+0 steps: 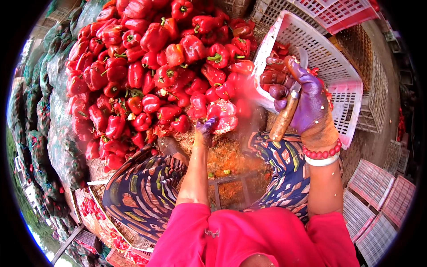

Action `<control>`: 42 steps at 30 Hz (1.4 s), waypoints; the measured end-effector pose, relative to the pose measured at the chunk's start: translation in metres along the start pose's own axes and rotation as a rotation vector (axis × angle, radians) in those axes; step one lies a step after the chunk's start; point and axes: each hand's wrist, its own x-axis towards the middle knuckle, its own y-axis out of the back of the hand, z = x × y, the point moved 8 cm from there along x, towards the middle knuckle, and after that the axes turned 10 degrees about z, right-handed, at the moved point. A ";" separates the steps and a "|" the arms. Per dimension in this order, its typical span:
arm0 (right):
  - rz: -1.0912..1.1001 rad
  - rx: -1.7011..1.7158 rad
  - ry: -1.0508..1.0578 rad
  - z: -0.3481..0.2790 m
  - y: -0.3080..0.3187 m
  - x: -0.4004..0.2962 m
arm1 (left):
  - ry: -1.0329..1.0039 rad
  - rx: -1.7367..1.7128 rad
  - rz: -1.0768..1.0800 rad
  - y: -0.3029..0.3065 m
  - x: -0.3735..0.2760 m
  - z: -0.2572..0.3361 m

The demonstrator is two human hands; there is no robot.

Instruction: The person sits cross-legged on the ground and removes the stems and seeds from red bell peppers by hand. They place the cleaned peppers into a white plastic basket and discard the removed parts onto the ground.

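My left hand (205, 131), its thumb in worn purple, grips an opened red bell pepper half (223, 116) with pale seeds over its inner face. Purple and brown glove material covers my right hand (312, 103), which holds a knife (283, 116) with its wooden handle downward and its blade pointing up. This hand is over the near side of a white plastic crate (328, 55), where red pepper pieces (280, 50) lie. A large heap of whole red bell peppers (133, 76) spreads in front of me, reaching close to my left hand.
Full mesh sacks (63, 110) line the left side. Perforated crates (370, 175) are on the right, and a red-stained one (337, 13) stands at the upper right. Seeds and scraps litter the ground (230, 153) between my knees. Crates of red peppers (91, 208) sit at lower left.
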 end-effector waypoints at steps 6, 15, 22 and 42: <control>-0.098 -0.643 0.215 0.003 -0.004 -0.010 | -0.238 0.282 -0.080 -0.078 -0.031 0.197; -0.068 -1.487 0.602 0.042 -0.033 -0.003 | -0.927 1.125 -0.097 -0.157 -0.131 0.371; -0.168 -1.389 0.462 0.027 -0.060 -0.039 | -1.025 1.084 0.079 -0.163 -0.168 0.402; -0.589 -0.613 0.543 0.009 -0.078 -0.034 | -0.501 0.403 -0.330 -0.148 -0.131 0.402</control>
